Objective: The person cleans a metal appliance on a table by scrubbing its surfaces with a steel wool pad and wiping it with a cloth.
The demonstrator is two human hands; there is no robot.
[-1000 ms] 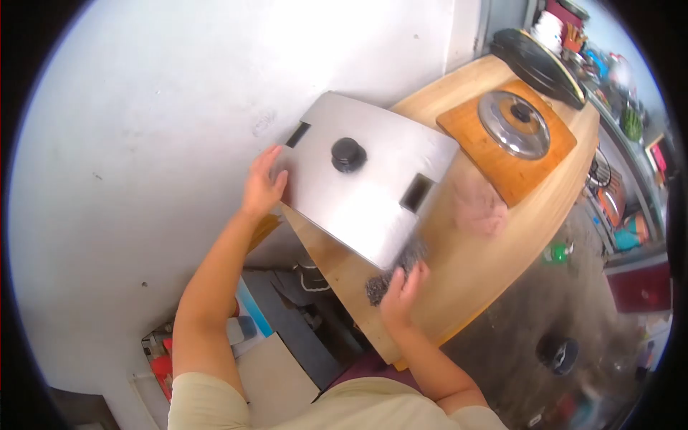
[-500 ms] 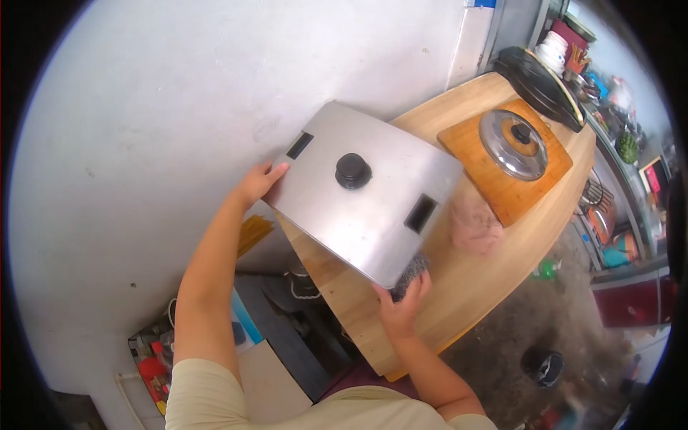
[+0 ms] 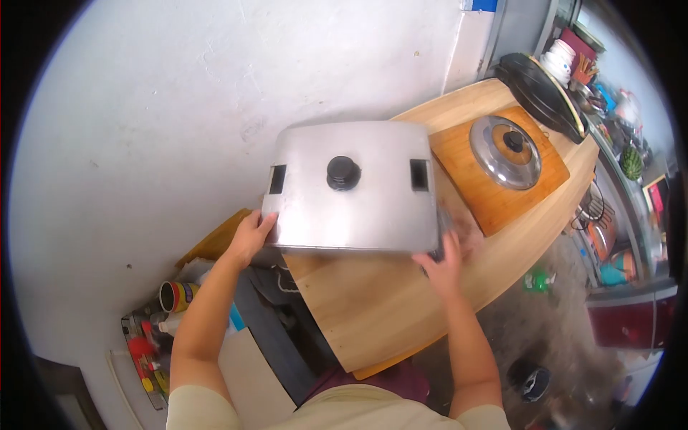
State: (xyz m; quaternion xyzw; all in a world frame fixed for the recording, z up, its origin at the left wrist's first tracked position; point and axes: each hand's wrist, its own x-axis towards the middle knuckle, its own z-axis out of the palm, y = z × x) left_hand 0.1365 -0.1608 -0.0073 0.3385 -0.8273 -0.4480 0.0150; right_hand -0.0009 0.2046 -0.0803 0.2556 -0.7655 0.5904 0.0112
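Note:
A rectangular steel lid (image 3: 308, 215) with a black round knob (image 3: 343, 173) and two dark slots lies at the wall end of the wooden table (image 3: 387, 294). My left hand (image 3: 251, 236) grips its near left corner, thumb on top. At the near right corner my right hand (image 3: 442, 266) is closed on the lid's edge, with a dark scrubber partly hidden between hand and lid. What is under the lid cannot be seen. A pinkish cloth (image 3: 469, 233) lies just beyond my right hand, partly covered.
A wooden board (image 3: 466, 172) with a glass lid (image 3: 494, 165) is on the table's right side, a black oval pan (image 3: 541, 93) behind it. Shelves with kitchenware stand at right. Below left are a yellow can (image 3: 178, 295) and a crate. The white wall borders the table.
The steel lid has turned so that its near edge faces me squarely. My left hand has moved down with its corner, my right hand up and to the right.

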